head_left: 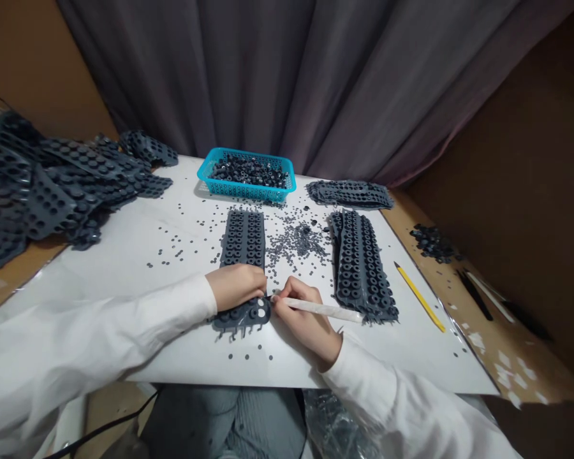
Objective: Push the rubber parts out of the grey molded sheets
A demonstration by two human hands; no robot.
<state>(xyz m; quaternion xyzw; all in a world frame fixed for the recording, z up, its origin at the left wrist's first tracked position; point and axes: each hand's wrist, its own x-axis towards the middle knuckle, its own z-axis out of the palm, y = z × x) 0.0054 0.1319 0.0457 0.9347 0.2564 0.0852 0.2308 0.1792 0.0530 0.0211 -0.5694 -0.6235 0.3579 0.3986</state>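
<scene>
Dark grey moulded rubber sheet (243, 239) at mid-table, in front of the person, long side running away from the body; paired rows of raised rings along it, ragged tabs on the near edge. White shows through openings at its near right corner.

Left hand (238, 285) lies across the sheet's nearer part, fingers bent and bunched close; cannot tell whether they pinch anything. Right hand (305, 315) grips a slim white-handled tool (324, 308) pen-fashion, thumb and fingers closed near its front end; dark tip at the sheet's right edge, just beside the left fingers. Exact contact too small to tell.

Around it: small dark discs (302, 241) strewn over the white tabletop (182, 357), thickest right of the sheet. Beyond, turquoise plastic basket (242, 189) full of small dark pieces.

Right: stack of ringed sheets (360, 261), another stack (349, 194) behind it, then a yellow pencil-shaped tool (419, 297); any lettering on it too small to read. Farther right, a heap of dark bits (433, 242) and white scraps (504, 373) on brown board.

Far left: large tangled pile of similar sheets (71, 178). Grey curtain (268, 76) behind.
</scene>
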